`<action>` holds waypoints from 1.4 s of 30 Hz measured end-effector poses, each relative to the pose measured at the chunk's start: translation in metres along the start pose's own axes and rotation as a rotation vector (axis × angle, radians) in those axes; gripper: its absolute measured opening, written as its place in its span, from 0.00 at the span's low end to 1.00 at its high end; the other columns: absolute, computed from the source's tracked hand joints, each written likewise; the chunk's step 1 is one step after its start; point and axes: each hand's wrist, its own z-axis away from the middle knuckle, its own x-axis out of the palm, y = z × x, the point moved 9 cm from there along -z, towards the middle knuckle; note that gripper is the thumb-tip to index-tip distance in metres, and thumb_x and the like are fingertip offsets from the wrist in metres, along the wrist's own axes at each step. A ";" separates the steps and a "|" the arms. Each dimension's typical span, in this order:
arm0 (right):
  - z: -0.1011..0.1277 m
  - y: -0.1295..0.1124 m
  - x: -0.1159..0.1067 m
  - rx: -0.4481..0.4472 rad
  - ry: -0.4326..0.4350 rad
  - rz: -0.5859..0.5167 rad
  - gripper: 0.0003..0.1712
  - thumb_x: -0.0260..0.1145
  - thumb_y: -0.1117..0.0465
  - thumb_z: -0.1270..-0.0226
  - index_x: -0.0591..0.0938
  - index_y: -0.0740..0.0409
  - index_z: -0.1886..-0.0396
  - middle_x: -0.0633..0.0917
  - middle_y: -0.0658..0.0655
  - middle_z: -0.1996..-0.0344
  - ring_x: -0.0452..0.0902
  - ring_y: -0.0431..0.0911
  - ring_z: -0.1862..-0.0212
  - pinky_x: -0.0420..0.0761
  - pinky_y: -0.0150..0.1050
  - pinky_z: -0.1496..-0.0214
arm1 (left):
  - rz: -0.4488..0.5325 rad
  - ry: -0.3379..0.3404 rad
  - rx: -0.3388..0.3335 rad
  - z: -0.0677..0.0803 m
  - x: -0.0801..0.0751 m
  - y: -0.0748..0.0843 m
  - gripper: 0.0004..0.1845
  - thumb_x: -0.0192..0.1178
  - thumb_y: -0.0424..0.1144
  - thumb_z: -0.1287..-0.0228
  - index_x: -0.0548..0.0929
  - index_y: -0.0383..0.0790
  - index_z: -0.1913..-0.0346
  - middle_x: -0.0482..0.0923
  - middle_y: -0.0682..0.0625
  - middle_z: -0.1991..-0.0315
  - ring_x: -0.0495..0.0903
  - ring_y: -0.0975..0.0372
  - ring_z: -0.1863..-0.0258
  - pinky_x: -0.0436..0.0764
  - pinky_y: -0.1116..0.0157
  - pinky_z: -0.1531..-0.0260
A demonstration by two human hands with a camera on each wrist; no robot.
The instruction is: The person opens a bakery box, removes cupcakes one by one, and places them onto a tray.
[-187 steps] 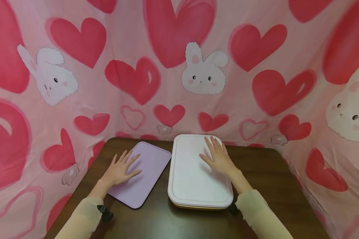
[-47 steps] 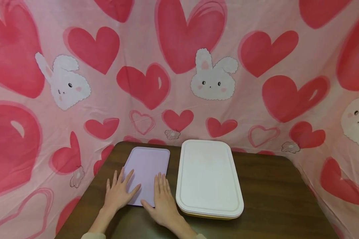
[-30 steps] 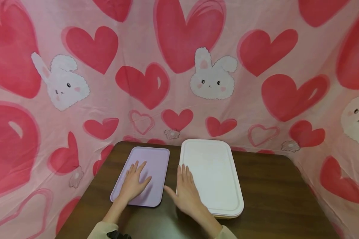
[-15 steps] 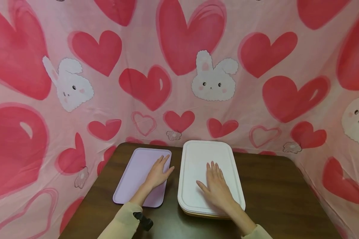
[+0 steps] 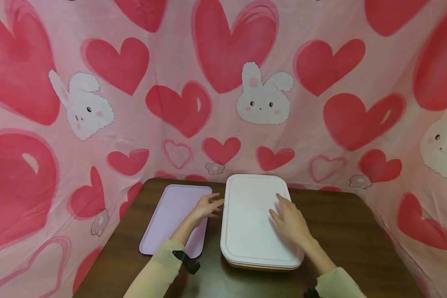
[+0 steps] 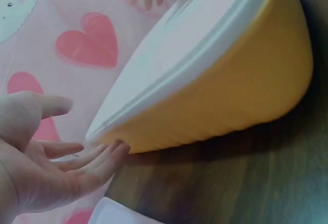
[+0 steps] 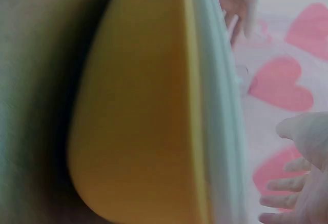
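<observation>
A stack of trays stands mid-table, a white tray (image 5: 253,223) on top and a yellow tray (image 6: 230,96) at the bottom. A flat purple tray (image 5: 169,215) lies to its left. My left hand (image 5: 207,205) reaches across the purple tray's right edge, and its straight fingers (image 6: 100,157) touch the stack's left side low down. My right hand (image 5: 287,219) lies open on the white tray near its right edge, fingers (image 7: 289,185) spread by the rim. Neither hand grips anything.
The dark wooden table (image 5: 339,231) has bare surface to the right of the stack and along the front. A pink cloth (image 5: 223,103) printed with hearts and rabbits hangs close behind and on both sides.
My left hand slid right off the purple tray to the stack's left side. My right hand moved from the middle of the white tray toward its right edge.
</observation>
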 end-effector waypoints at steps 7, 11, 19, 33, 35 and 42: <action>-0.017 0.049 -0.004 0.154 -0.127 -0.002 0.37 0.60 0.52 0.30 0.64 0.75 0.32 0.70 0.78 0.36 0.65 0.73 0.35 0.68 0.68 0.37 | -0.037 -0.023 -0.045 -0.016 0.011 -0.003 0.32 0.59 0.44 0.31 0.66 0.29 0.31 0.77 0.34 0.45 0.86 0.54 0.61 0.87 0.55 0.65; -0.014 0.073 0.005 0.262 -0.235 -0.036 0.37 0.58 0.49 0.29 0.68 0.78 0.37 0.74 0.80 0.41 0.73 0.71 0.40 0.75 0.64 0.42 | -0.078 -0.003 -0.036 -0.022 0.014 -0.004 0.35 0.64 0.43 0.35 0.66 0.29 0.31 0.81 0.38 0.58 0.84 0.58 0.69 0.87 0.54 0.68; -0.018 0.093 0.009 0.332 -0.212 -0.047 0.31 0.59 0.45 0.30 0.78 0.72 0.48 0.85 0.70 0.59 0.82 0.53 0.64 0.81 0.45 0.68 | -0.108 0.030 0.028 -0.030 0.022 0.002 0.35 0.67 0.36 0.40 0.66 0.28 0.32 0.78 0.45 0.72 0.81 0.61 0.78 0.87 0.49 0.69; -0.021 0.110 0.007 0.430 -0.184 -0.248 0.19 0.63 0.60 0.35 0.80 0.73 0.55 0.83 0.64 0.70 0.79 0.45 0.82 0.83 0.47 0.78 | -0.220 0.064 0.010 -0.034 0.023 0.010 0.27 0.65 0.31 0.42 0.73 0.24 0.40 0.83 0.38 0.71 0.82 0.61 0.81 0.86 0.48 0.71; -0.020 0.110 0.008 0.452 -0.196 -0.239 0.20 0.63 0.59 0.35 0.81 0.72 0.53 0.84 0.65 0.67 0.80 0.45 0.81 0.84 0.47 0.77 | -0.255 0.073 0.009 -0.033 0.022 0.011 0.26 0.65 0.31 0.42 0.75 0.24 0.41 0.81 0.38 0.70 0.82 0.60 0.82 0.86 0.50 0.74; -0.020 0.101 0.009 0.450 -0.198 -0.313 0.21 0.63 0.60 0.35 0.81 0.71 0.49 0.87 0.69 0.63 0.82 0.49 0.78 0.85 0.48 0.74 | -0.357 0.131 -0.019 -0.022 0.013 0.016 0.25 0.64 0.33 0.41 0.76 0.28 0.40 0.81 0.35 0.65 0.80 0.59 0.85 0.85 0.51 0.78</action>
